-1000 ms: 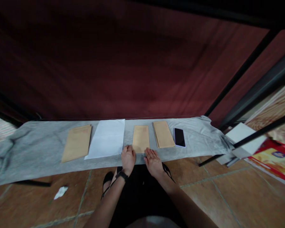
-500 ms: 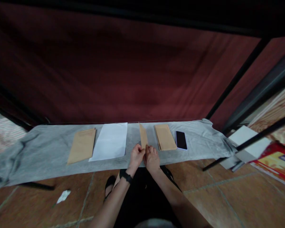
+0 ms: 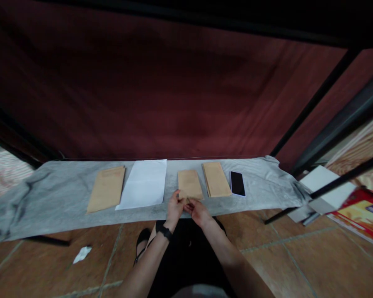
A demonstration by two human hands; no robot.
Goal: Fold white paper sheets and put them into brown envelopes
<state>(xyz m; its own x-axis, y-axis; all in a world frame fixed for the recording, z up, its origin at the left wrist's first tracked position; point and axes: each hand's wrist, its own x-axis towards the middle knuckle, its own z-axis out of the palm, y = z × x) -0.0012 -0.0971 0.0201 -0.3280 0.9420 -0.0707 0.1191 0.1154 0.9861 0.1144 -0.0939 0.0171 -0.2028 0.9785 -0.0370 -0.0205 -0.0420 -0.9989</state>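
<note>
A brown paper envelope (image 3: 190, 183) lies in front of me on the grey cloth (image 3: 65, 186), its near edge between my two hands. My left hand (image 3: 175, 205) is closed on its near left corner, thumb and fingers pinching the paper. My right hand (image 3: 197, 210) pinches the near edge a little to the right, with the fingers curled; its fingertips are partly hidden. Right of it lies a stack of brown envelopes (image 3: 216, 179). On the left are a white sheet of paper (image 3: 143, 184) and another pile of larger brown envelopes (image 3: 106, 189).
A phone (image 3: 237, 183) with a dark screen rests right of the stack. Dark metal bars (image 3: 317, 99) frame the bench, with a dark red panel (image 3: 174, 103) behind. White boxes and a red and yellow carton (image 3: 363, 211) stand at right. A crumpled tissue (image 3: 82, 254) is on the tiled floor.
The envelope between my hands was turned nearly edge-on and looked narrow; now its broad face shows, lying flatter. My hands have shifted slightly toward me, the right one rolled over.
</note>
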